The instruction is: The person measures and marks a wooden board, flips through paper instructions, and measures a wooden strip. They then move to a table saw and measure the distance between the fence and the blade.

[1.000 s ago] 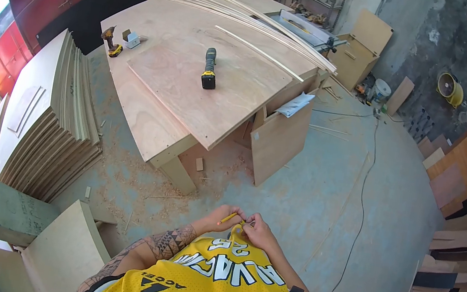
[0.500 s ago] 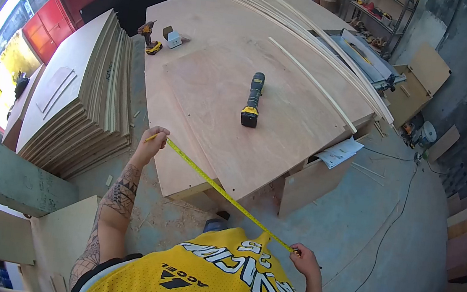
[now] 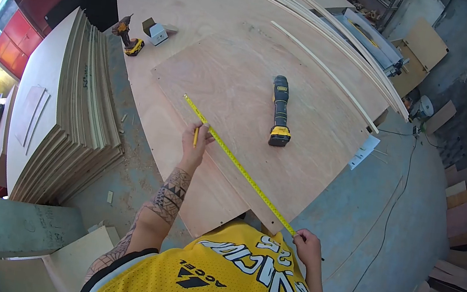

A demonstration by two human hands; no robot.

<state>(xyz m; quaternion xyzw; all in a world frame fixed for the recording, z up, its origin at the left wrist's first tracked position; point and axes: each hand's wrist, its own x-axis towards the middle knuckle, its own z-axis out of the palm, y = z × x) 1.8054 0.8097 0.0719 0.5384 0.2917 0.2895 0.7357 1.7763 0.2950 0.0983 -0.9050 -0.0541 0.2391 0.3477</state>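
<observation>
Hands apart: left hand [image 3: 195, 143] closed on yellow pencil [image 3: 196, 136], at tape's edge; right hand [image 3: 307, 247] closed on tape's near end, tape case hidden. Tape [image 3: 240, 168]: bright yellow, narrow, dark-marked, stretched diagonally over pale brown panel [image 3: 226, 73], far end bare. Panel lies on large wooden worktable [image 3: 176, 3]. Black-and-yellow power tool [image 3: 281, 114] lies on panel. Small open carton [image 3: 157, 34], flap raised, contents unclear, near upright drill [image 3: 126, 35]. White bucket [image 3: 425, 106] on floor, contents unclear.
</observation>
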